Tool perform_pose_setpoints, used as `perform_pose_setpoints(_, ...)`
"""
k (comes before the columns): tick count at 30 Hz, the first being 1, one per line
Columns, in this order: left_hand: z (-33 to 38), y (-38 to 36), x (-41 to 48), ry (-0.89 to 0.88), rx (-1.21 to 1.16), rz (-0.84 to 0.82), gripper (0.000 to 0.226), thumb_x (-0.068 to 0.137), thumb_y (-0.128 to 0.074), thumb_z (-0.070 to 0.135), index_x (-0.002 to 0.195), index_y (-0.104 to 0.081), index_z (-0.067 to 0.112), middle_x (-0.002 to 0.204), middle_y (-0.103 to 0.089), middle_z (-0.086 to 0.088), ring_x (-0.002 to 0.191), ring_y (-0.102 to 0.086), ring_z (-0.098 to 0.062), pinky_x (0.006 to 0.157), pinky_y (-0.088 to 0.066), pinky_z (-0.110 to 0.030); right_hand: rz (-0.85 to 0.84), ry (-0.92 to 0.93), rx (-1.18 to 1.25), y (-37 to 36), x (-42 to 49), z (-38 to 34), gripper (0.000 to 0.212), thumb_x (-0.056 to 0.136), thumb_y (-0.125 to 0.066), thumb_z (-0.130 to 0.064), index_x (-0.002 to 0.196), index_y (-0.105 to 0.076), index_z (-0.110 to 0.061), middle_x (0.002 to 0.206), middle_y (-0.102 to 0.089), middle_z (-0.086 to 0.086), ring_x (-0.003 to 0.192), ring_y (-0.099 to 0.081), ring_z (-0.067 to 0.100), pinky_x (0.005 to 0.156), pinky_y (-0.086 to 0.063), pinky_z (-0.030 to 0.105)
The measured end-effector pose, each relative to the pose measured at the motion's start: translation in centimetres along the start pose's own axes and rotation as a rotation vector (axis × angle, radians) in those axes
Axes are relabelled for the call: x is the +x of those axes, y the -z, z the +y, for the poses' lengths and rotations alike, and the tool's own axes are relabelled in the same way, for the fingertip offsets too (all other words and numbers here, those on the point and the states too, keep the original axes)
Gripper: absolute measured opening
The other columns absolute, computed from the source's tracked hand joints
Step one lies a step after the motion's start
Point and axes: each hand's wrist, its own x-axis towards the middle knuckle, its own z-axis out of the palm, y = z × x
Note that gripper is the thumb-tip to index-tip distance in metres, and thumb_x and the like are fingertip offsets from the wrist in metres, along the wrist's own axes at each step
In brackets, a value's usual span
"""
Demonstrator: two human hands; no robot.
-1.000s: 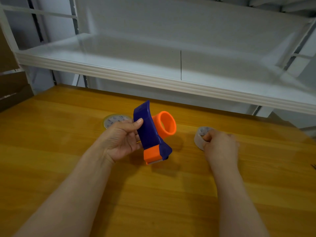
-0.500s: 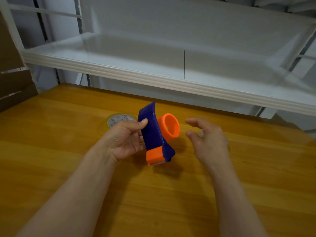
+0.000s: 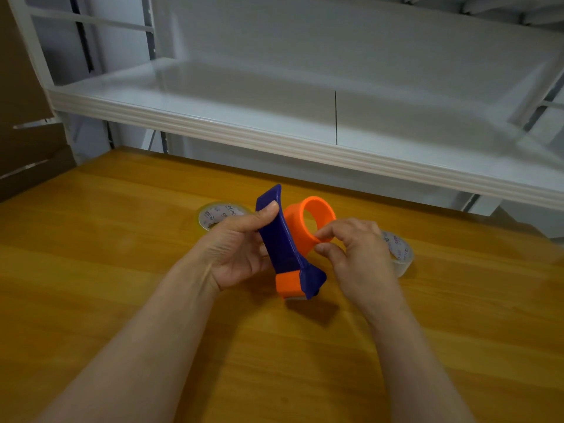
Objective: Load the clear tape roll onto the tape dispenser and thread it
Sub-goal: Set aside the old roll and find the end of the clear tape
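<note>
Orange plastic hub ring [image 3: 305, 221] pinched at its rim in my right hand [image 3: 357, 254], blue plastic tape dispenser [image 3: 283, 248] gripped in my left hand [image 3: 235, 251], I'd best hold the hub's open side toward three o'clock, where the clear tape roll [image 3: 401, 254] lies on the wooden table [image 3: 122, 270].

No text can be read in full. Printed matter appears in two places only.

1. Left tape roll [image 3: 220, 214], lying flat on the surface [image 3: 122, 270]: the pale inner face of the core carries repeated blue lettering with small red marks. The characters are too small and blurred to make out.
2. Right tape roll [image 3: 399, 250], partly hidden behind the right hand [image 3: 357, 254]: the core carries the same kind of blue and red print, likewise illegible.
</note>
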Motion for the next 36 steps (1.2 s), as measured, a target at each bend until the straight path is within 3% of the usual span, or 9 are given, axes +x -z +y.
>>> perform_pose_setpoints(3,0.1,-0.2,-0.3,0.02,0.081,-0.069,0.015,0.081,-0.067,0.015,0.095,-0.065,0.01,0.077,-0.074,-0.001,0.061,-0.071,-0.013,0.063,-0.06,-0.033,0.045,-0.023,0.021,-0.2,0.0,-0.1,0.013,0.092,-0.068,-0.028,0.105,-0.069,-0.03,0.119,-0.063,-0.01,0.118,-0.043,0.013,0.092,-0.029,0.027)
perform_pose_setpoints(7,0.0,0.0,-0.2,0.001,0.18,-0.041,0.028,0.077,-0.072,0.015,0.105,-0.071,0.013,0.099,-0.076,-0.005,0.094,-0.071,-0.021,0.083,-0.058,-0.044,0.057,-0.029,0.076,-0.4,0.0,-0.4,0.015,0.093,-0.066,-0.028,0.108,-0.068,-0.029,0.12,-0.062,-0.011,0.114,-0.04,0.007,0.091,-0.029,0.027)
perform_pose_setpoints(18,1.2,0.8,-0.5,-0.025,0.165,0.019,0.013,0.074,-0.077,0.016,0.084,-0.069,0.013,0.1,-0.073,-0.008,0.102,-0.068,-0.027,0.084,-0.057,-0.051,0.096,-0.023,0.03,-1.0,-0.2,-1.0,0.013,0.091,-0.069,-0.027,0.104,-0.071,-0.029,0.107,-0.063,-0.013,0.117,-0.048,0.018,0.102,-0.04,0.045)
perform_pose_setpoints(21,1.6,0.9,-0.6,-0.03,0.168,-0.003,0.03,0.065,-0.082,0.025,0.087,-0.065,0.012,0.098,-0.074,-0.009,0.097,-0.069,-0.027,0.083,-0.059,-0.05,0.112,0.005,0.004,-1.2,-0.2,-1.0,0.013,0.091,-0.069,-0.026,0.103,-0.071,-0.029,0.103,-0.057,-0.017,0.115,-0.047,0.017,0.101,-0.039,0.04)
perform_pose_setpoints(25,1.7,0.7,-0.8,0.001,0.285,-0.028,0.042,0.069,-0.082,0.022,0.105,-0.066,0.008,0.107,-0.072,-0.011,0.103,-0.069,-0.028,0.091,-0.057,-0.053,0.135,0.023,0.015,-1.6,0.0,-1.2,0.013,0.091,-0.069,-0.025,0.104,-0.072,-0.025,0.108,-0.067,-0.008,0.114,-0.048,0.019,0.093,-0.033,0.029)
perform_pose_setpoints(28,1.9,0.6,-0.9,-0.028,0.319,0.041,0.035,0.07,-0.08,0.016,0.101,-0.066,0.011,0.103,-0.069,-0.011,0.098,-0.066,-0.028,0.087,-0.057,-0.049,0.16,0.062,0.045,-2.1,0.3,-1.7,0.013,0.09,-0.071,-0.022,0.103,-0.073,-0.025,0.11,-0.068,-0.005,0.112,-0.048,0.019,0.091,-0.035,0.03)
perform_pose_setpoints(32,3.5,1.5,-1.5,-0.138,0.228,0.141,0.017,0.069,-0.08,0.016,0.08,-0.067,0.017,0.079,-0.069,-0.002,0.08,-0.064,-0.022,0.066,-0.056,-0.036,0.205,0.11,0.2,-2.4,0.8,-2.9,0.033,0.092,-0.069,-0.017,0.124,-0.065,-0.027,0.125,-0.062,-0.007,0.115,-0.054,0.011,0.096,-0.048,0.031)
perform_pose_setpoints(34,4.7,2.4,-2.1,-0.201,0.08,0.204,0.006,0.073,-0.073,0.02,0.067,-0.07,0.019,0.076,-0.07,-0.002,0.078,-0.066,-0.022,0.075,-0.054,-0.037,0.208,0.1,0.227,-2.5,0.9,-3.1,0.04,0.094,-0.067,-0.018,0.131,-0.06,-0.031,0.129,-0.057,-0.009,0.113,-0.055,0.006,0.095,-0.05,0.024)
perform_pose_setpoints(36,5.8,3.8,-2.6,-0.278,-0.089,0.262,0.007,0.075,-0.073,0.024,0.077,-0.073,0.018,0.082,-0.073,-0.007,0.083,-0.07,-0.024,0.087,-0.05,-0.04,0.172,0.104,0.203,-2.7,1.0,-3.1,0.041,0.096,-0.065,-0.02,0.134,-0.058,-0.032,0.128,-0.058,-0.009,0.114,-0.055,0.006,0.096,-0.052,0.028)
